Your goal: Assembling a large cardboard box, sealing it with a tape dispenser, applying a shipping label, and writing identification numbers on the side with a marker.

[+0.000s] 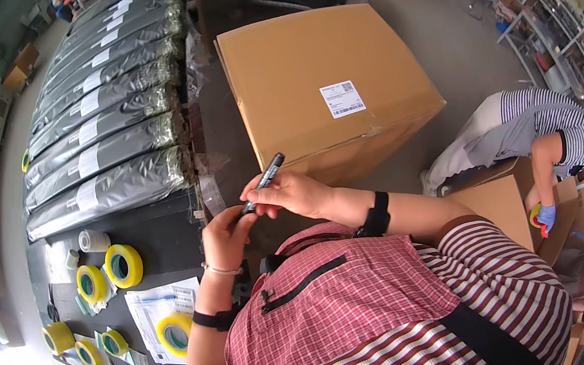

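Note:
In front of my chest, a black marker (pixel 272 170) slants up and to the right between my two hands. My right hand (pixel 297 193) grips its barrel, with the upper end sticking out past the fingers. The fingers of my left hand (pixel 222 239) are pinched around its lower end; whether they hold a cap or the tip is hidden. Just beyond my hands stands a large closed cardboard box (pixel 302 55). A white printed label (pixel 342 99) is stuck on its top.
Long black plastic-wrapped packages (pixel 106 189) lie side by side on the dark table (pixel 161 222) at left. Tape rolls (pixel 123 266) and printed sheets (pixel 145 305) lie nearer. A co-worker (pixel 519 123) bends over an open carton (pixel 495 208) at right. Shelves (pixel 552 38) line the far right.

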A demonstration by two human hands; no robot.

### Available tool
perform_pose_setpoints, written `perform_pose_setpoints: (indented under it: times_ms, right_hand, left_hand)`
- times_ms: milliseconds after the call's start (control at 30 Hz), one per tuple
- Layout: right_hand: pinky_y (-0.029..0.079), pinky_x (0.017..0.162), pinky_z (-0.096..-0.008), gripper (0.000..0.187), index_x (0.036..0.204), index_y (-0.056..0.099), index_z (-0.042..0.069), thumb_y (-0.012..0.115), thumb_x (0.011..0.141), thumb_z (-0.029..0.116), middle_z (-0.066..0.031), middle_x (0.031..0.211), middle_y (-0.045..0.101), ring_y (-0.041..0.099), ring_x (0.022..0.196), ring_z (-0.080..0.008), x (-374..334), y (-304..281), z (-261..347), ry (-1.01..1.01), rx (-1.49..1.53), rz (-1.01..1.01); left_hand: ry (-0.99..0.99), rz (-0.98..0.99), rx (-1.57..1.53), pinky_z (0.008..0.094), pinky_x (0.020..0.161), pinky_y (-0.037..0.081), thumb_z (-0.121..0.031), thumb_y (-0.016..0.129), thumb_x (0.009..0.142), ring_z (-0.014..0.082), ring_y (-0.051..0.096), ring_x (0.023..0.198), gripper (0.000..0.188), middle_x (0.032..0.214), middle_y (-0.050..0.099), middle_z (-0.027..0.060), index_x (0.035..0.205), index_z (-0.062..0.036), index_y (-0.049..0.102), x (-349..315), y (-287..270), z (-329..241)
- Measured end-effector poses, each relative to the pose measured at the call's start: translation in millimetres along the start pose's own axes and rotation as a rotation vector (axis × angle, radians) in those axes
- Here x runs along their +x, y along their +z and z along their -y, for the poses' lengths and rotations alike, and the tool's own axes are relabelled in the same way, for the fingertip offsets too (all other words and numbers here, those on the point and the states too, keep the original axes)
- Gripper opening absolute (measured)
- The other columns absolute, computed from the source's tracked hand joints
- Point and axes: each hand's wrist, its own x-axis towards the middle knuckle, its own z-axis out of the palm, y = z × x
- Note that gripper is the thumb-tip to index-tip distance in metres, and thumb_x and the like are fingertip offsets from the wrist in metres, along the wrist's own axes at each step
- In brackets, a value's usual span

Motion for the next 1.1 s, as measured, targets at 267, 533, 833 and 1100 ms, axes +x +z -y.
perform_pose_setpoints:
  times_ms: [267,533,833,1100]
  right_hand:
    - [0.035,0.047,-0.0205,0.022,0.088,0.065,0.003,0.059,0.094,0.024,0.0,0.068,0.055,0.046,0.053,-0.0064,-50,-108,1,0.093,0.037,-0.292]
    - [0.05,0.065,-0.0252,0.026,0.113,0.064,0.004,0.059,0.096,0.023,-0.008,0.084,0.065,0.061,0.072,-0.0119,-71,-224,39,-0.228,0.191,-0.742]
    - [0.054,0.075,-0.0254,0.02,0.109,0.058,-0.001,0.057,0.096,0.014,-0.0085,0.091,0.066,0.064,0.082,-0.0127,-3,-173,-23,-0.173,0.003,-0.648]
    - [0.049,0.062,-0.0246,0.015,0.1,0.062,0.002,0.064,0.089,0.012,-0.0041,0.079,0.065,0.06,0.068,-0.0091,36,-119,-47,-0.122,-0.495,-0.588]
  left_hand:
    - [-0.237,0.519,0.011,0.0236,0.045,0.039,-0.026,0.064,0.091,0.0096,0.052,0.049,0.028,0.065,0.06,0.0029,0.091,0.0017,0.066,67,90,-39]
    - [-0.489,0.205,-0.439,0.0227,0.042,0.037,-0.019,0.042,0.1,0.0116,0.052,0.05,0.028,0.067,0.058,0.0043,0.107,0.0013,0.061,92,60,-2]
    - [-0.356,0.025,0.025,0.023,0.039,0.035,-0.029,0.059,0.094,0.009,0.048,0.046,0.044,0.065,0.055,0.0028,0.125,0.0019,0.053,164,83,77]
    - [-0.457,0.289,-0.37,0.0234,0.039,0.037,-0.028,0.063,0.093,0.0092,0.048,0.044,0.059,0.06,0.054,0.0018,0.141,-0.0015,0.04,179,80,107]
